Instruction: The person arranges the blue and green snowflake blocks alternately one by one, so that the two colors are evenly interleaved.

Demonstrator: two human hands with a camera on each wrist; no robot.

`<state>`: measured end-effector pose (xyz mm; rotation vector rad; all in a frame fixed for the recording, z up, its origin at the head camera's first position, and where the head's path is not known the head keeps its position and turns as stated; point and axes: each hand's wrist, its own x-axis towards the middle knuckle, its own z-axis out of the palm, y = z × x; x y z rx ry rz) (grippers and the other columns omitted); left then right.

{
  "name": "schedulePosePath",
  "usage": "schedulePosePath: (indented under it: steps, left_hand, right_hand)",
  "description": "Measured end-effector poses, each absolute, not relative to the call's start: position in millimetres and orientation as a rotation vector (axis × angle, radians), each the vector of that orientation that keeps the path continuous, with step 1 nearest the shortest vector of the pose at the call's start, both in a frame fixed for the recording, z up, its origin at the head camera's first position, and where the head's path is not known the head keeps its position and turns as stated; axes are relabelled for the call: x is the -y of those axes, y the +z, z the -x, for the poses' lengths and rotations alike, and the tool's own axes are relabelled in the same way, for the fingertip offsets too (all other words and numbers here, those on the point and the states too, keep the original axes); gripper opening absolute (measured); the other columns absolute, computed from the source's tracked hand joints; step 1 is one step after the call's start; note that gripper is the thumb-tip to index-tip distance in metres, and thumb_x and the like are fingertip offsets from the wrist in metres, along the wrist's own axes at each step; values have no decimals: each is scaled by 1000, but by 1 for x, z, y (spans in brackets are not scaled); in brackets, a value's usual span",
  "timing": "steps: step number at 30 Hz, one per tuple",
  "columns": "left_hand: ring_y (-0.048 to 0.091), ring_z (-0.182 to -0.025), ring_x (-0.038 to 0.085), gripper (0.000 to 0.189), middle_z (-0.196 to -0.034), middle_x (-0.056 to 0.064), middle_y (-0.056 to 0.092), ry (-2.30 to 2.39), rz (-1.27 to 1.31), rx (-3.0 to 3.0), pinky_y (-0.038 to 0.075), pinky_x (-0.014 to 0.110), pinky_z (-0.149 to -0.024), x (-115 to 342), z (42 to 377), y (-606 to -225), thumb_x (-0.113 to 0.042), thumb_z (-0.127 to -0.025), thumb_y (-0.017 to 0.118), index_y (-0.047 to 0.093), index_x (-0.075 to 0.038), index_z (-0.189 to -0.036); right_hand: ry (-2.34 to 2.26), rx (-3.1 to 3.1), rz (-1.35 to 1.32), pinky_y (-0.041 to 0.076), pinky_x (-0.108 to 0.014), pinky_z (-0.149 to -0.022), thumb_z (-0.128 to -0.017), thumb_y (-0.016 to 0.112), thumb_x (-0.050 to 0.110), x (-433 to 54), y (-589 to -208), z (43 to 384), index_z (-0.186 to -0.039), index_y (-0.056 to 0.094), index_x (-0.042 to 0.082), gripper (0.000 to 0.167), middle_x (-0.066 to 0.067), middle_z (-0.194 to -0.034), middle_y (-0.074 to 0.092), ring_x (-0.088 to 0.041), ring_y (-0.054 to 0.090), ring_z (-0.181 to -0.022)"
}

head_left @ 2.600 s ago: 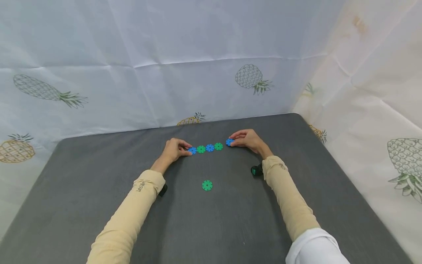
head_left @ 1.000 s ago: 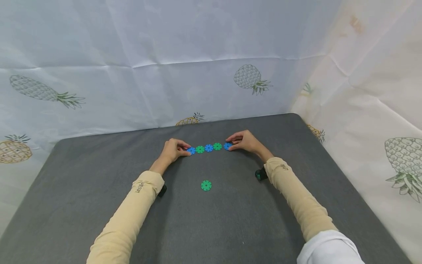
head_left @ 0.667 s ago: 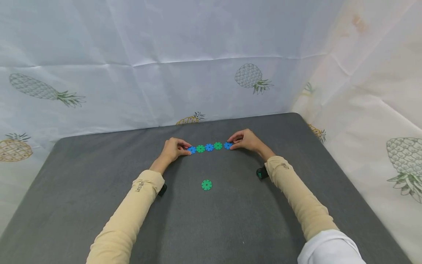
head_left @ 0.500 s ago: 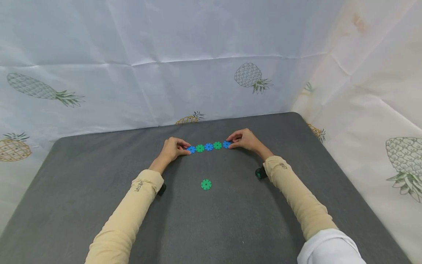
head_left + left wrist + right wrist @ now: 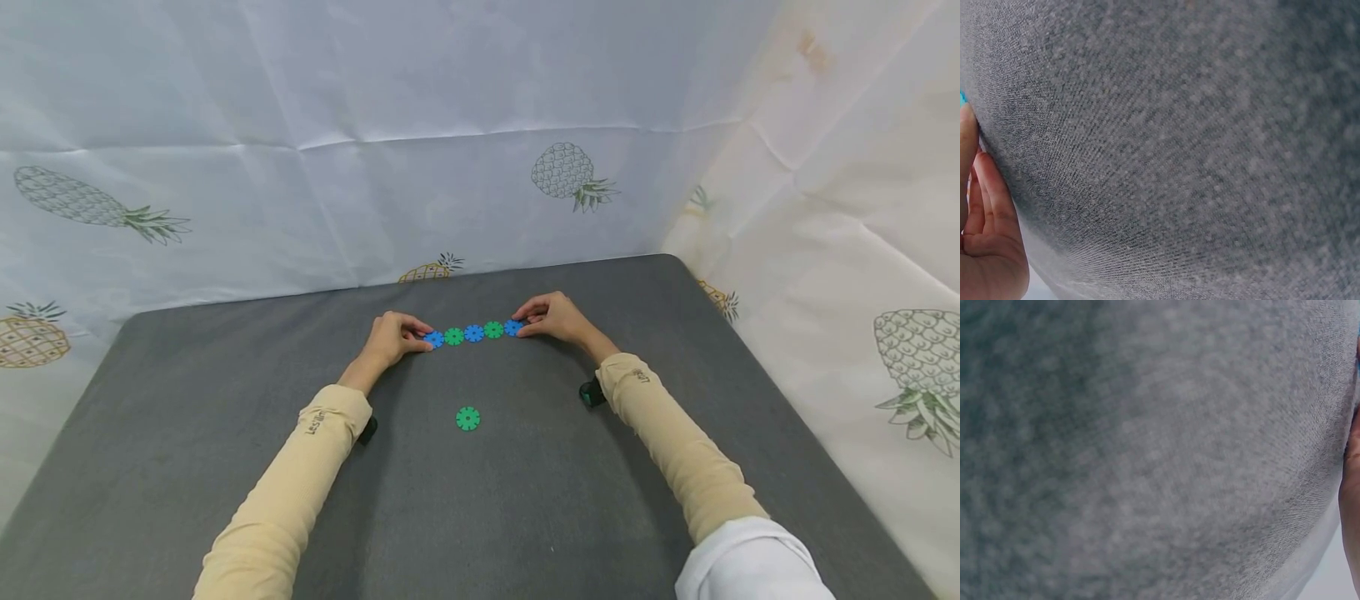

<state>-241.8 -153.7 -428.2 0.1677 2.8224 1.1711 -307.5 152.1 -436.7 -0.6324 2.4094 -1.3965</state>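
Note:
A row of notched plastic discs in alternating blue and green lies across the far part of the table. My left hand [image 5: 390,339] pinches the blue disc [image 5: 435,339] at the row's left end between thumb and fingers. To its right come a green disc [image 5: 453,337], a blue disc [image 5: 473,333] and another green disc [image 5: 492,330]. At the right end my right hand [image 5: 557,318] pinches a blue disc [image 5: 513,327], which meets its green neighbour. The wrist views show only parts of the left hand [image 5: 991,231] and the right hand [image 5: 1352,487].
A single green disc [image 5: 468,418] lies apart, nearer to me, on the grey cloth-covered table [image 5: 480,517]. Behind the table hangs a white curtain [image 5: 420,192] printed with pineapples, continuing along the right side.
My right hand has brought its blue disc leftward against the green disc at the row's end, closing the gap. The left hand keeps its hold on the left-end disc.

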Motion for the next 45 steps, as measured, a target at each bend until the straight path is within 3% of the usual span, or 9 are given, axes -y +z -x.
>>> schedulePosePath:
  steps: [13, 20, 25, 32, 45]
  left_hand:
    - [53, -60, 11, 25, -87, 12, 70, 1178, -191, -2827, 42, 25, -58, 154, 241, -429, -9, -79, 79, 75, 0, -102]
    - [54, -61, 11, 25, -87, 12, 70, 1175, -185, -2823, 42, 25, -58, 154, 241, -428, -11, -79, 79, 75, -1, -102]
    - [55, -62, 12, 26, -87, 12, 70, 1180, -178, -2821, 43, 25, -59, 153, 240, -428, -11, -79, 80, 75, -1, -102]
    - [54, -62, 11, 25, -87, 11, 70, 1170, -177, -2826, 42, 25, -58, 153, 241, -427, -11, -79, 80, 75, -1, -102]
    - [53, -60, 11, 26, -88, 12, 70, 1162, -158, -2814, 42, 25, -58, 155, 243, -427, -11, -79, 79, 75, -2, -103]
  right_hand:
    - [-1397, -2400, 636, 50, -18, -76, -77, 79, 0, -151, -437, 308, -104, 71, -5, 28, -19, -107, 69, -29, 64, -97]
    - [-1492, -2322, 643, 50, -19, -76, -77, 78, -1, -157, -438, 308, -108, 69, -6, 33, -21, -112, 67, -22, 63, -93]
    - [-1610, -2223, 662, 52, -24, -77, -80, 74, -7, -163, -437, 306, -111, 66, -10, 32, -26, -112, 65, -17, 65, -90]
    - [-1815, -2026, 614, 54, -33, -81, -85, 63, -15, -172, -439, 299, -118, 55, -20, 35, -38, -119, 55, -20, 68, -96]
    - [-1998, -1980, 511, 54, -29, -79, -86, 62, -14, -174, -432, 272, -119, 54, -21, 35, -38, -123, 52, -14, 67, -96]
